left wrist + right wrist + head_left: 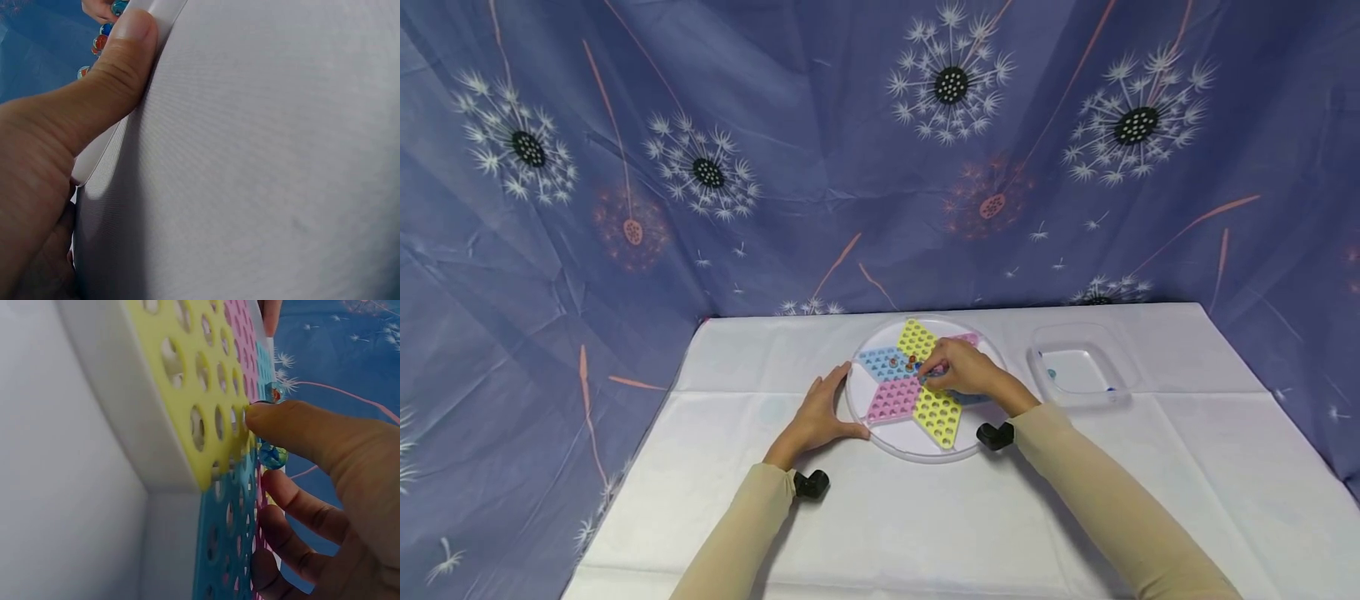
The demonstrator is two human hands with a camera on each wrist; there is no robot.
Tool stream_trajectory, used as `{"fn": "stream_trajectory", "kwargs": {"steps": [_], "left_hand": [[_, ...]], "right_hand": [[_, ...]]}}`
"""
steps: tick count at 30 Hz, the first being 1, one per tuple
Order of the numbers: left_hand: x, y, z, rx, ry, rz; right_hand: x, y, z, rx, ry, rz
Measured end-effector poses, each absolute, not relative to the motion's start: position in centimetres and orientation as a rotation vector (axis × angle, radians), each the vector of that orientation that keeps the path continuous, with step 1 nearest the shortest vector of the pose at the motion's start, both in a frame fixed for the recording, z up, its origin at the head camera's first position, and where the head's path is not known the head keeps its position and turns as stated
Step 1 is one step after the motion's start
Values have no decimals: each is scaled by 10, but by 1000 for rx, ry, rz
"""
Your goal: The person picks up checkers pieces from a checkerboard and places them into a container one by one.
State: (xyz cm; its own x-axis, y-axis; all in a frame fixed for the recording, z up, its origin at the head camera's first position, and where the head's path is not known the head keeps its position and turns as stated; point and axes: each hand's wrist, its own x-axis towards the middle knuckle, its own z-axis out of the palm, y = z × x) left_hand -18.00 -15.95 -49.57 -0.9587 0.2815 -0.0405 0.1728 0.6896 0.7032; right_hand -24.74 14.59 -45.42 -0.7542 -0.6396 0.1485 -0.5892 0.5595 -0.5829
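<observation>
A round white Chinese checkers board (898, 437) with a star of pink, yellow and blue points lies on the table. My left hand (820, 419) rests against its left rim, fingers and thumb spread. The left wrist view shows the thumb (125, 53) lying along the rim. Over the middle of the board, my right hand (964, 367) pinches a small glass marble, mostly hidden by the fingers. Orange-patterned marbles (893, 362) sit in the blue section. A blue-green marble (273, 456) shows just below the right thumb (294, 422) in the right wrist view.
A clear plastic container (1078, 402) stands right of the board, with a teal marble (1052, 374) and a blue marble (1111, 390) inside. White cloth (925, 533) covers the table. A blue dandelion-print curtain (820, 167) hangs behind it.
</observation>
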Motion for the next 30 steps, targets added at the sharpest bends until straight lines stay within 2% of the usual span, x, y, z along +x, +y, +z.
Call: {"fn": "stream_trajectory", "kwargs": {"steps": [17,30], "left_hand": [[-179,-159,-497,394,2764,1107],[-177,-160,-496,389,2767,1126]], "right_hand": [[-246,145,-449,-974,2698,-938],[-245,148,-436,-1072,2613,-920]]}}
